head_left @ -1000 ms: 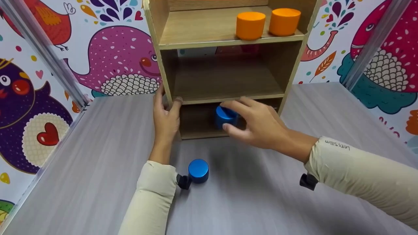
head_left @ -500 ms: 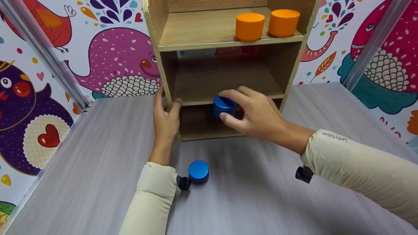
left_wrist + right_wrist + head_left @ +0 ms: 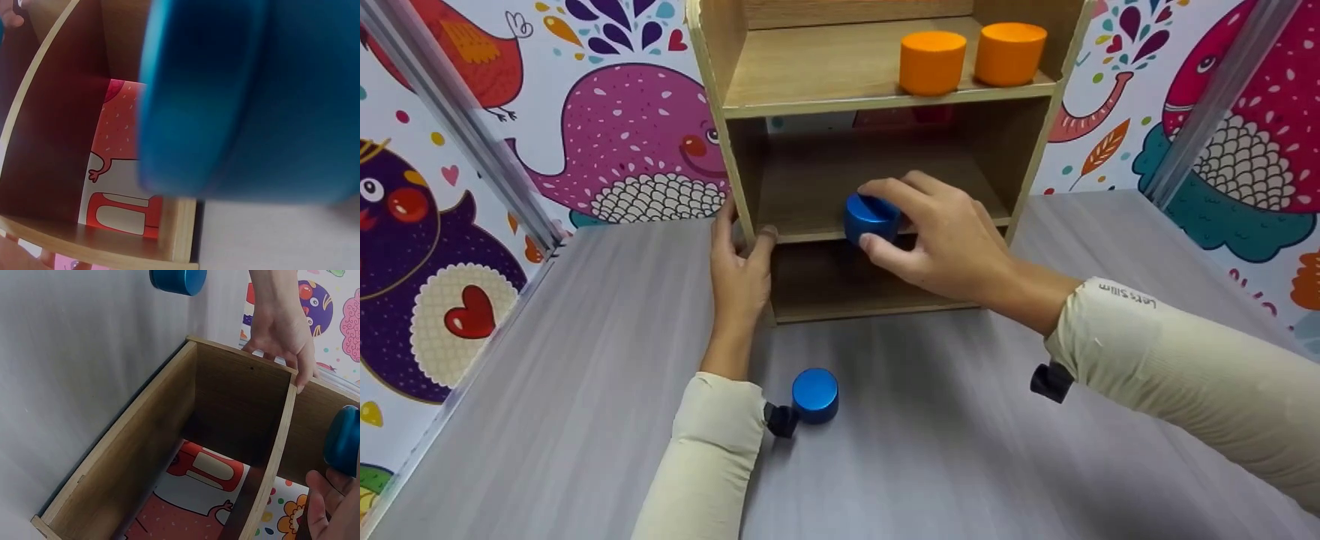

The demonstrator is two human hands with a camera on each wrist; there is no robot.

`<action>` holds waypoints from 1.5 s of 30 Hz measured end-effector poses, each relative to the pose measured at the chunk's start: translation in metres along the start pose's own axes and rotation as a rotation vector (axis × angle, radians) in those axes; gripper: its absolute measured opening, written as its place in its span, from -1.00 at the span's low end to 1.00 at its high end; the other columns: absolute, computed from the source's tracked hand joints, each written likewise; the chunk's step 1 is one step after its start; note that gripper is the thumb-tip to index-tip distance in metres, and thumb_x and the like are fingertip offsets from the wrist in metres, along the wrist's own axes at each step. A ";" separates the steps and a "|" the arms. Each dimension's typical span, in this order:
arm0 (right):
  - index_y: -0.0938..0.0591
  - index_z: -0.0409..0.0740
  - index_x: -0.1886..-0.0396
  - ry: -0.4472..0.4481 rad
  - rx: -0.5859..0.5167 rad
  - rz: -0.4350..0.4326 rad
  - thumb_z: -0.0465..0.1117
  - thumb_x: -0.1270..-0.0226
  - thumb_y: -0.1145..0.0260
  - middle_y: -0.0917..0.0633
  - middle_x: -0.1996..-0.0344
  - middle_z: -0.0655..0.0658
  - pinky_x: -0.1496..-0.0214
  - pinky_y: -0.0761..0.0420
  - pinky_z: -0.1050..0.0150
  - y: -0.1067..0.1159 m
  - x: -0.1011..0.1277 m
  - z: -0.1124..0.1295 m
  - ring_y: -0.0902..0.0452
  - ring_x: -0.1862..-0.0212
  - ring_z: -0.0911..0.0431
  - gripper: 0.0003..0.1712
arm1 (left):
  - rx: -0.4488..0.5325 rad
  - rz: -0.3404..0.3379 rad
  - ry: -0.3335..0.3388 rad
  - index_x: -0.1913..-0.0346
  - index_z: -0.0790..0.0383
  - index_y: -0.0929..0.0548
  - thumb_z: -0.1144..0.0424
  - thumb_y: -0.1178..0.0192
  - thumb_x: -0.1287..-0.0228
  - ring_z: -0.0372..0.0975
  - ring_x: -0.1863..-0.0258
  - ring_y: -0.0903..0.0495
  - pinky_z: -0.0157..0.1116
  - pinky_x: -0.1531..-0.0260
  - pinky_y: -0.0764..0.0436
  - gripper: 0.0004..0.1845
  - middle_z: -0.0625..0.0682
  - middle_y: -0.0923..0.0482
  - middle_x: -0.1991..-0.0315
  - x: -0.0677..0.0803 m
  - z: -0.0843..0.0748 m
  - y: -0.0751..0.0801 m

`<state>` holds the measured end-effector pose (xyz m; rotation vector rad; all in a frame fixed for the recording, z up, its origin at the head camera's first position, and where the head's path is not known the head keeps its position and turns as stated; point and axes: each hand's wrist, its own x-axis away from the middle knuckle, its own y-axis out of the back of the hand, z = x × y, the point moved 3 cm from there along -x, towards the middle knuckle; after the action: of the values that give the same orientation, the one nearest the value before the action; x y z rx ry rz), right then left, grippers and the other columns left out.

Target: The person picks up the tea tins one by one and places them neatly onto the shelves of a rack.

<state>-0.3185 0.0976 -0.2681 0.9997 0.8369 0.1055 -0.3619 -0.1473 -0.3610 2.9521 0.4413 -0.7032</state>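
Observation:
In the head view my right hand (image 3: pixel 949 236) pinches a blue cylinder (image 3: pixel 870 220) between thumb and fingers, at the front edge of the middle shelf board. The right wrist view shows that blue cylinder (image 3: pixel 342 439) at its right edge. My left hand (image 3: pixel 741 274) grips the left side panel of the wooden shelf (image 3: pixel 885 307), thumb on the front edge and fingers along the outside. A second blue cylinder (image 3: pixel 815 395) stands on the table beside the left wrist; the same cylinder (image 3: pixel 253 101) looms blurred and large in the left wrist view.
Two orange cylinders (image 3: pixel 933 63) stand at the right front of the upper shelf board. Walls with cartoon animals (image 3: pixel 637 142) enclose the grey table (image 3: pixel 607 375) at the back and sides. The table's surface stretches in front of the shelf.
My right hand has lifted the blue cylinder from the lowest compartment up to the middle board's level. The left hand keeps its place on the side panel.

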 end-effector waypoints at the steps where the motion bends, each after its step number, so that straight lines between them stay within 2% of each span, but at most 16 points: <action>1: -0.60 0.17 -0.28 0.001 -0.002 -0.005 0.20 -0.35 -0.31 -0.67 0.05 -0.06 0.04 -0.73 0.11 0.000 -0.001 0.000 -0.61 0.11 0.04 -0.45 | -0.004 0.001 0.000 -0.59 0.02 -0.24 0.24 -0.16 -0.40 -0.07 -0.18 -0.43 -0.03 -0.19 -0.47 -0.28 0.03 -0.27 -0.48 0.000 0.000 0.000; 7: -0.59 0.19 -0.28 -0.011 0.003 -0.021 0.20 -0.34 -0.32 -0.67 0.04 -0.06 -0.01 -0.73 0.08 0.003 -0.007 -0.002 -0.60 0.08 0.03 -0.45 | -0.017 -0.003 -0.008 -0.58 0.03 -0.25 0.24 -0.16 -0.39 -0.08 -0.11 -0.43 -0.04 -0.16 -0.47 -0.29 0.04 -0.28 -0.48 -0.001 0.001 0.001; 12: -0.59 0.20 -0.29 -0.022 0.012 -0.032 0.21 -0.34 -0.31 -0.66 0.04 -0.08 -0.01 -0.72 0.08 0.007 -0.013 -0.003 -0.58 0.09 0.02 -0.44 | -0.010 0.008 -0.009 -0.58 0.05 -0.24 0.24 -0.15 -0.40 -0.06 -0.22 -0.40 0.00 -0.26 -0.43 -0.29 0.07 -0.26 -0.49 -0.002 0.002 0.000; 19: -0.58 0.18 -0.32 -0.014 0.034 -0.060 0.20 -0.37 -0.28 -0.66 0.02 -0.13 -0.05 -0.70 0.04 0.013 -0.021 0.000 -0.58 0.07 -0.01 -0.43 | -0.007 0.010 -0.011 -0.59 0.06 -0.23 0.24 -0.15 -0.41 -0.06 -0.28 -0.39 0.02 -0.30 -0.43 -0.29 0.06 -0.26 -0.47 -0.002 0.002 0.000; 30: -0.61 0.18 -0.32 0.012 0.032 -0.115 0.20 -0.35 -0.29 -0.67 0.02 -0.12 0.02 -0.70 0.10 0.020 -0.032 0.007 -0.58 0.12 0.02 -0.42 | -0.014 0.018 -0.010 -0.59 0.05 -0.21 0.23 -0.15 -0.40 -0.01 -0.26 -0.44 0.08 -0.32 -0.45 -0.28 0.08 -0.25 -0.47 0.000 0.000 -0.001; 38: -0.59 0.20 -0.34 -0.007 0.048 -0.105 0.22 -0.36 -0.27 -0.66 -0.06 -0.12 -0.15 -0.67 0.09 0.026 -0.040 0.014 -0.60 0.01 0.02 -0.41 | -0.007 0.018 -0.007 -0.59 0.01 -0.23 0.21 -0.16 -0.40 -0.08 -0.27 -0.44 0.06 -0.33 -0.45 -0.28 0.04 -0.26 -0.46 0.000 0.000 0.001; 45: -0.59 0.20 -0.34 0.009 0.061 -0.122 0.22 -0.35 -0.26 -0.65 -0.11 -0.13 -0.19 -0.66 0.08 0.032 -0.044 0.019 -0.60 -0.04 0.00 -0.41 | 0.003 0.023 -0.017 -0.59 0.00 -0.21 0.23 -0.15 -0.42 -0.02 -0.26 -0.42 0.08 -0.30 -0.46 -0.28 0.07 -0.24 -0.48 0.000 0.001 0.001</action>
<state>-0.3272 0.0825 -0.2127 1.0036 0.9121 -0.0195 -0.3617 -0.1479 -0.3616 2.9465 0.4042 -0.7257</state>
